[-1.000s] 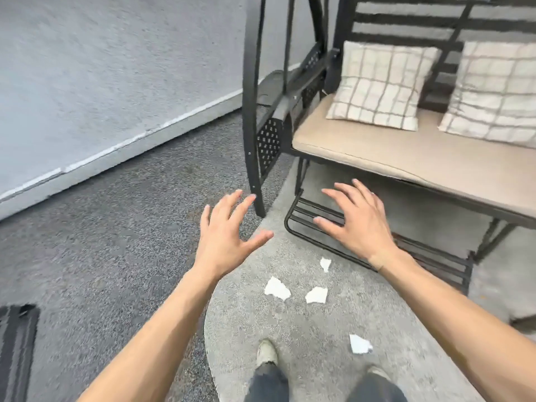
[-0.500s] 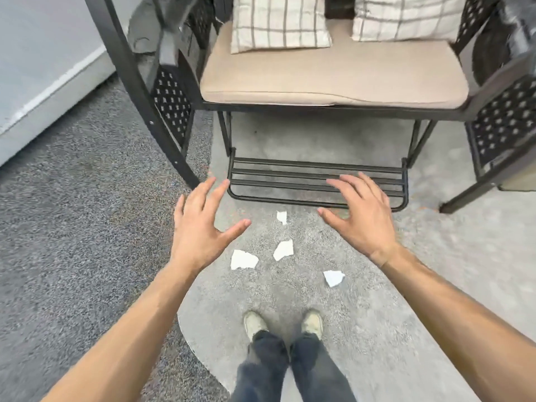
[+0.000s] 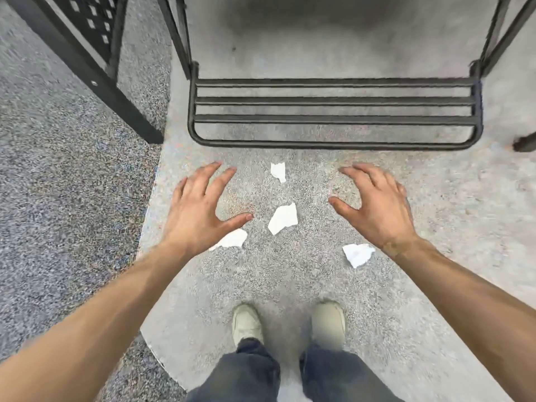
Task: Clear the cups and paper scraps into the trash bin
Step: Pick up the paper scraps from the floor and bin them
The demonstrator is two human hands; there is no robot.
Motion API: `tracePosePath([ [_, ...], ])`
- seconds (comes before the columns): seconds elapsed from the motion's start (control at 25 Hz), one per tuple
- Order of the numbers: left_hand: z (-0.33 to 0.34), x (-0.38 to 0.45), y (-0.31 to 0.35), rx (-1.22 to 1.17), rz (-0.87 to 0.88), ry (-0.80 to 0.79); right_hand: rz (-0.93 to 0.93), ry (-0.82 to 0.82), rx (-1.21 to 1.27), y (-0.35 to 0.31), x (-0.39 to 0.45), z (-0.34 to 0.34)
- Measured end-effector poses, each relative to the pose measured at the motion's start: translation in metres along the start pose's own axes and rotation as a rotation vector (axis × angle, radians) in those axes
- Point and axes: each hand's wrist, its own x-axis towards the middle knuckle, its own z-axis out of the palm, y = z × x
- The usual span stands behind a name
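Four paper scraps (image 3: pixel 282 218) lie on the pale rug (image 3: pixel 290 280) at frame centre. Left hand (image 3: pixel 197 204) and right hand (image 3: pixel 374 204) hover spread, empty. The scraps look light, thin and limp; pinching a raised torn edge seems best.

The four paper scraps (image 3: pixel 282 218) look thin, matt and white with ragged torn edges, lying on a pale grey rug (image 3: pixel 290 274) of short, nubby pile that meets a darker, coarser speckled carpet (image 3: pixel 66 184). The footrest (image 3: pixel 333 117) and the frame leg (image 3: pixel 95 74) are dark metal with a dull satin paint, smooth on the bars, and the panel beside the leg is punched through with small square holes. The trousers (image 3: pixel 246 369) are faded blue denim, and the shoes (image 3: pixel 246 323) are soft, matt, off-white cloth.
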Motion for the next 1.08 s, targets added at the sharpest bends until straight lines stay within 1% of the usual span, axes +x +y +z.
tracePosePath([
  [0.08, 0.055, 0.000, -0.023, 0.043, 0.028, -0.059, 0.017, -0.017, -0.012, 0.025, -0.005, 0.052],
  [0.16, 0.107, 0.003, -0.051, 0.070, 0.008, -0.110, 0.022, -0.025, -0.024, 0.051, -0.004, 0.101],
  [0.36, 0.222, 0.008, -0.109, 0.063, -0.185, -0.231, 0.127, -0.088, -0.065, 0.112, -0.005, 0.202],
  [0.56, 0.308, -0.005, -0.149, 0.065, -0.332, -0.400, 0.252, -0.266, -0.141, 0.163, -0.032, 0.276],
  [0.68, 0.336, -0.016, -0.161, 0.030, -0.383, -0.478, 0.435, -0.400, -0.202, 0.183, -0.065, 0.304],
  [0.76, 0.344, -0.022, -0.163, 0.016, -0.397, -0.505, 0.519, -0.464, -0.158, 0.190, -0.084, 0.311],
  [0.8, 0.346, -0.023, -0.164, 0.019, -0.388, -0.504, 0.525, -0.464, -0.110, 0.193, -0.091, 0.312],
  [0.88, 0.347, -0.024, -0.162, 0.025, -0.368, -0.503, 0.477, -0.450, -0.076, 0.193, -0.096, 0.313],
  [1.0, 0.350, -0.025, -0.157, 0.076, -0.328, -0.484, 0.384, -0.415, -0.109, 0.189, -0.095, 0.320],
  [1.08, 0.354, -0.026, -0.154, 0.091, -0.315, -0.464, 0.382, -0.385, -0.123, 0.191, -0.095, 0.325],
])
